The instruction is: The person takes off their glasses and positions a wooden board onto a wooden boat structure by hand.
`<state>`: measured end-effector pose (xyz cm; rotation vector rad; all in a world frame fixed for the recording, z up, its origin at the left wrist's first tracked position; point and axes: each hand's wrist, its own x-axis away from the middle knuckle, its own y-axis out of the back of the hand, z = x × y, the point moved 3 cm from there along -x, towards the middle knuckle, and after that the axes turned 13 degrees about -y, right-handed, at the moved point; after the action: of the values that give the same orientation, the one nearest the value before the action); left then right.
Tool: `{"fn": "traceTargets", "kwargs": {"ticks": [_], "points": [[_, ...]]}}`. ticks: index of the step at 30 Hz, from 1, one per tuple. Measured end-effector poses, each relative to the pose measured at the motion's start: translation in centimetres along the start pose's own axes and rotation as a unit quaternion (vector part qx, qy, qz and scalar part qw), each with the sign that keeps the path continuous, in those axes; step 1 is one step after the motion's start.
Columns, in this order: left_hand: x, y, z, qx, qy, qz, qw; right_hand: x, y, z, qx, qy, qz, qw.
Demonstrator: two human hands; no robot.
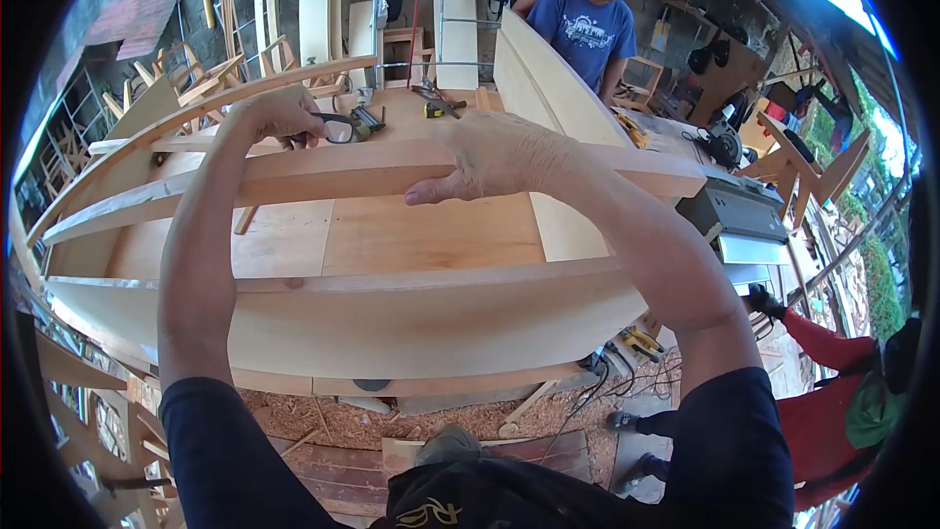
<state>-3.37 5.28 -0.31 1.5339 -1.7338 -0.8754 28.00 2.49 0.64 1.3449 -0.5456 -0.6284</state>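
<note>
A long, slightly curved wooden beam (pixel 343 168) runs across in front of me, above a pale wooden panel frame. My right hand (pixel 499 155) grips its top, with the thumb on the near face and the fingers hidden over the far side. Beyond the beam's left part, my left hand (pixel 279 118) is closed with bent fingers. At its fingertips is a dark-rimmed thing with a clear lens that looks like eyeglasses (pixel 338 128). The near curved side panel (pixel 431 323) stands below my forearms.
A yellow tape measure (pixel 435 111) and hand tools lie on the board behind the beam. At the back right stands a person in a blue shirt (pixel 586 34); another in red (pixel 832 392) is at right. A grey machine (pixel 734 208) sits near the beam's right end. Shavings (pixel 343 416) and cables cover the floor.
</note>
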Motion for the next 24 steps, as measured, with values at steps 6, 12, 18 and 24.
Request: {"fn": "traceTargets", "kwargs": {"ticks": [6,12,18,24], "points": [[0.1,-0.1,-0.7,-0.004,-0.010,-0.011,1.000,-0.2,-0.1,0.0,0.029,-0.021,0.005,0.999],[-0.1,-0.1,-0.2,0.026,-0.031,0.007,0.999,-0.4,-0.1,0.1,0.027,-0.020,0.003,0.999],[0.1,-0.2,-1.2,0.047,-0.033,0.004,0.998,-0.3,0.2,0.3,0.054,-0.055,0.026,0.997],[-0.2,-0.2,-0.5,0.071,-0.027,0.003,0.997,-0.3,-0.1,0.1,0.018,-0.026,0.002,1.000]]}}
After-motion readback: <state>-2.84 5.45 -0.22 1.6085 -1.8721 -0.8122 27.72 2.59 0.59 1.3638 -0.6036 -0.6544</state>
